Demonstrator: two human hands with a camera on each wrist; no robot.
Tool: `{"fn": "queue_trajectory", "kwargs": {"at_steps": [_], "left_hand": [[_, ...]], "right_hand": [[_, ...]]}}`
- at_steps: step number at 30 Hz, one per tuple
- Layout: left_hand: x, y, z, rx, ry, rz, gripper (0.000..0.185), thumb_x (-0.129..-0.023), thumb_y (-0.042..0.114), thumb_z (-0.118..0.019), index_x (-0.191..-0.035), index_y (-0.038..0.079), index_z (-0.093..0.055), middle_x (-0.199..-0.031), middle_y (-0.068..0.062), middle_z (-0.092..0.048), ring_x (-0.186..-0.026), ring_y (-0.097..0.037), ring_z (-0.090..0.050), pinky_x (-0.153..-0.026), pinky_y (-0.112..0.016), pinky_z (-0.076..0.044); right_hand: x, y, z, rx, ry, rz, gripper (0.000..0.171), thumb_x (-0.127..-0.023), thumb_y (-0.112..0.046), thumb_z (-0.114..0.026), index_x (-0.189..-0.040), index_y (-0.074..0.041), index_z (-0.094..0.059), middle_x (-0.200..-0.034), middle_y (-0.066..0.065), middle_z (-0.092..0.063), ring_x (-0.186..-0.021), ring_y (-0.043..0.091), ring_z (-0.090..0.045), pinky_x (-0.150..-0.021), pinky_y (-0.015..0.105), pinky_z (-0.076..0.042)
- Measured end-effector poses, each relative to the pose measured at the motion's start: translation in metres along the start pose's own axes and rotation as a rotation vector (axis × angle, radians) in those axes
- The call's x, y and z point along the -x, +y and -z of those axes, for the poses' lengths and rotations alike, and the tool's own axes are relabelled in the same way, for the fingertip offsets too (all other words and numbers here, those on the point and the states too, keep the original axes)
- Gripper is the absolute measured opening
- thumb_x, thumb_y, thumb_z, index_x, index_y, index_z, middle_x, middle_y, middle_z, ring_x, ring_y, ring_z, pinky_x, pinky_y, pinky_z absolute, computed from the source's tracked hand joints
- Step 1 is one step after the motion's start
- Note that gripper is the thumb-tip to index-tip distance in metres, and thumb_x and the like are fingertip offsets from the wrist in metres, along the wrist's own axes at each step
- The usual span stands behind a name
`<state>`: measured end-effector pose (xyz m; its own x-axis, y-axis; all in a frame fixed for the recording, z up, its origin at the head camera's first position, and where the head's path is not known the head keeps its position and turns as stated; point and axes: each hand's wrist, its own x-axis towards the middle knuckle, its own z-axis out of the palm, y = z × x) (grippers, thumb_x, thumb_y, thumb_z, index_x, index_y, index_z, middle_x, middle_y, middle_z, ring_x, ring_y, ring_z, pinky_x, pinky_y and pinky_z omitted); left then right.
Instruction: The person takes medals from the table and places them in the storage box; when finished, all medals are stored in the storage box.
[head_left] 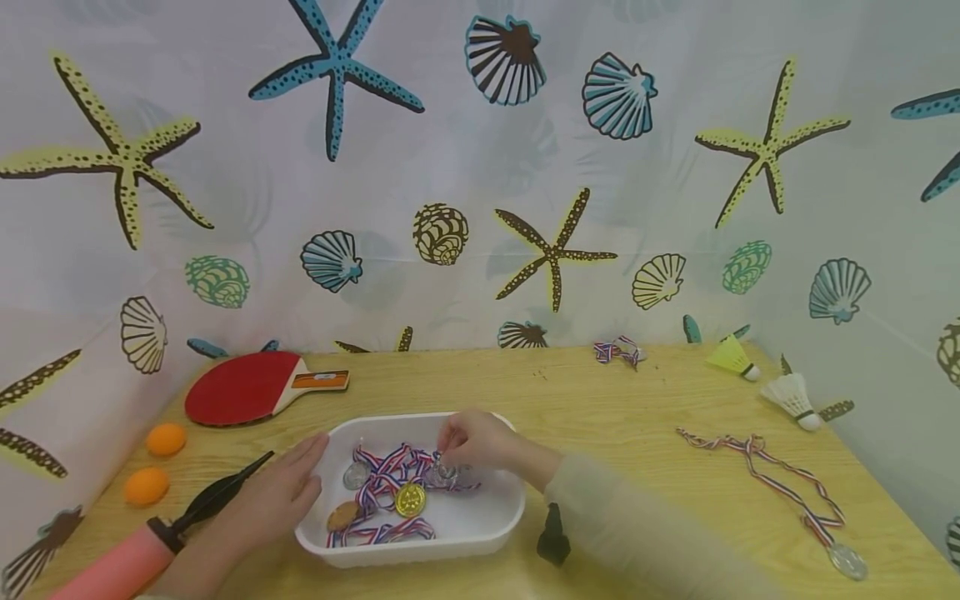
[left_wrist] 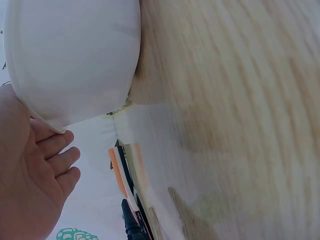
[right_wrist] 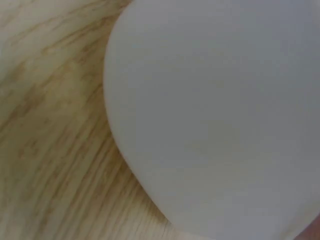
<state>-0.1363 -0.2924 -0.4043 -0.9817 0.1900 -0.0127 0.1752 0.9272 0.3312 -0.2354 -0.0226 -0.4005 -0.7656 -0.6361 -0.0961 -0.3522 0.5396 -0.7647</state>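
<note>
A white plastic tub (head_left: 412, 550) stands on the table, holding several medals on red, white and blue ribbons (head_left: 386, 479). Inside it lie a gold medal (head_left: 410, 500), a bronze medal (head_left: 342, 516) and a silver medal (head_left: 356, 476). My right hand (head_left: 480, 442) reaches over the tub's right side and pinches another silver medal (head_left: 446, 474). At the left rim my left hand (head_left: 288, 479) rests with extended, relaxed fingers. The left wrist view shows its fingers (left_wrist: 62, 160) against the tub's outer wall (left_wrist: 75, 55). Only the tub's outside (right_wrist: 210, 120) fills most of the right wrist view.
Left of the tub are a red table tennis bat (head_left: 243, 387), two orange balls (head_left: 165, 439) and a pink and black pump (head_left: 120, 562). A silver medal with its ribbon (head_left: 847, 560) lies right, below two shuttlecocks (head_left: 791, 400). Another ribbon (head_left: 618, 352) lies at the back.
</note>
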Motion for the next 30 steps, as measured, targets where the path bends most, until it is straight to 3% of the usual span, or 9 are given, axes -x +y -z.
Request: {"fn": "queue_trajectory", "kwargs": {"at_steps": [6, 13, 24, 30], "left_hand": [[-0.002, -0.001, 0.000, 0.000, 0.005, 0.001, 0.060, -0.090, 0.019, -0.052, -0.140, -0.006, -0.029, -0.141, -0.027, -0.031, -0.127, -0.045, -0.029, -0.099, -0.058, -0.028], [0.000, -0.001, -0.001, 0.000, 0.018, -0.009, 0.059, -0.090, 0.019, -0.052, -0.140, -0.005, -0.031, -0.141, -0.027, -0.032, -0.127, -0.044, -0.029, -0.098, -0.057, -0.028], [0.001, 0.001, 0.000, 0.005, 0.009, 0.005, 0.060, -0.090, 0.020, -0.053, -0.140, -0.005, -0.030, -0.141, -0.026, -0.031, -0.128, -0.044, -0.029, -0.098, -0.058, -0.028], [0.000, 0.002, 0.001, 0.006, 0.006, 0.013, 0.060, -0.090, 0.020, -0.053, -0.140, -0.005, -0.029, -0.142, -0.026, -0.030, -0.128, -0.044, -0.028, -0.099, -0.058, -0.027]], "right_hand": [[0.001, 0.000, -0.008, 0.011, -0.083, -0.047, 0.016, -0.075, 0.006, -0.068, -0.072, -0.006, -0.057, -0.056, 0.005, -0.058, -0.043, 0.012, -0.051, -0.041, 0.022, -0.046], [-0.005, 0.004, -0.015, 0.084, -0.052, -0.094, 0.013, -0.078, 0.001, -0.068, -0.071, -0.006, -0.059, -0.058, 0.003, -0.057, -0.046, 0.011, -0.053, -0.043, 0.021, -0.048], [-0.010, 0.003, -0.018, 0.086, 0.005, -0.079, 0.020, -0.080, 0.000, -0.066, -0.070, -0.009, -0.051, -0.057, 0.003, -0.054, -0.043, 0.012, -0.050, -0.040, 0.020, -0.045], [-0.014, 0.005, -0.019, 0.039, -0.002, -0.117, 0.012, -0.078, 0.005, -0.062, -0.075, -0.006, -0.058, -0.062, 0.005, -0.057, -0.049, 0.012, -0.054, -0.045, 0.021, -0.047]]}}
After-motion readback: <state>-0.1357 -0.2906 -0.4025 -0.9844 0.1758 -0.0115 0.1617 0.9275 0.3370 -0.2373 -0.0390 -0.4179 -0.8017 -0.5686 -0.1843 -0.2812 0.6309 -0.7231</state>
